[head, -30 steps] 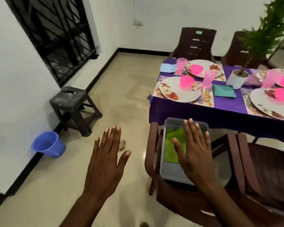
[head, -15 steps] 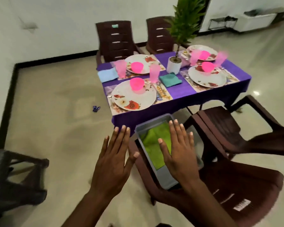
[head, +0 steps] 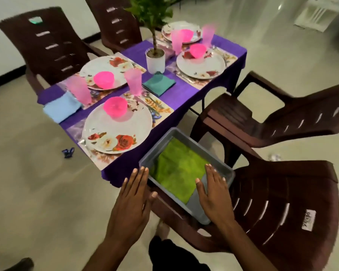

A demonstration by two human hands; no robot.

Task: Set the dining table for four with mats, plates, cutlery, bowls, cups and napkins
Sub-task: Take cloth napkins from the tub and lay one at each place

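A grey tray (head: pixel 221 167) rests on a brown chair's seat and holds a green napkin (head: pixel 178 169). My right hand (head: pixel 213 194) hovers flat over the tray's near right part, fingers straight. My left hand (head: pixel 131 200) is spread flat just left of the tray, holding nothing. Beyond, the purple-clothed table (head: pixel 184 94) carries floral plates (head: pixel 114 132), pink bowls (head: pixel 115 106), pink cups (head: pixel 133 82), a teal napkin (head: pixel 158 83) and a light blue napkin (head: pixel 62 109).
A potted plant (head: pixel 155 59) stands mid-table. Brown chairs (head: pixel 282 202) surround the table; another one (head: pixel 272 118) sits at right. A small blue scrap (head: pixel 68 152) lies on the floor at left.
The view swung right and closer to the table. Both hands stayed flat; the right hand slid toward the tray's near right edge, the left hand came closer to its left rim.
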